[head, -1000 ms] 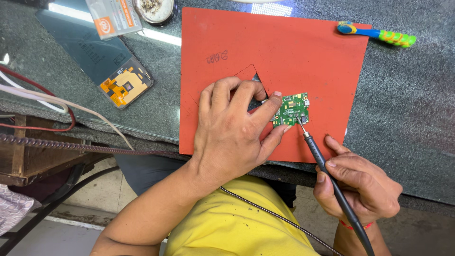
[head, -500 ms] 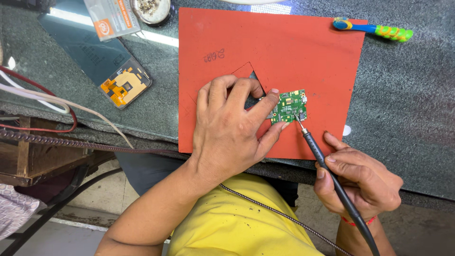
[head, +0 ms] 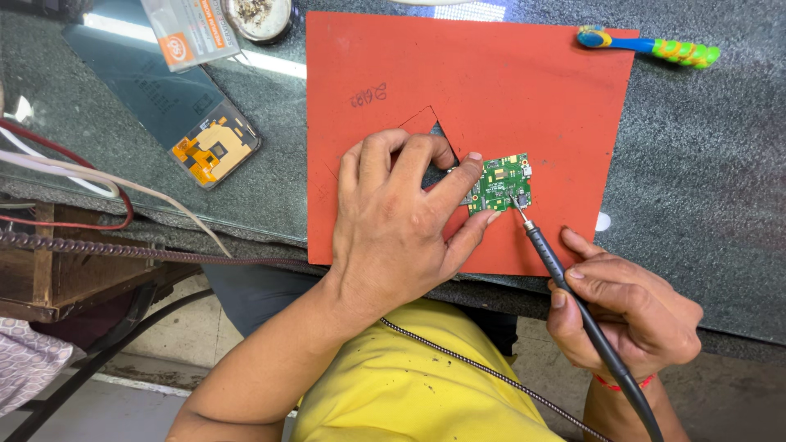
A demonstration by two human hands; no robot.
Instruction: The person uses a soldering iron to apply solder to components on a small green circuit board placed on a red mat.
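On rubbery red mat [head: 508, 74], left hand [head: 393, 229] pinches green circuit board [head: 499, 184]; right hand [head: 626, 315] grips soldering iron [head: 573, 299].

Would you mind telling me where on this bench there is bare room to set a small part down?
Free: the red mat between the circuit board and the toothbrush, and the grey counter right of the mat. Crowded: around the board, where the left hand pins it and the right hand's soldering iron touches; also the upper left by the phone screen.
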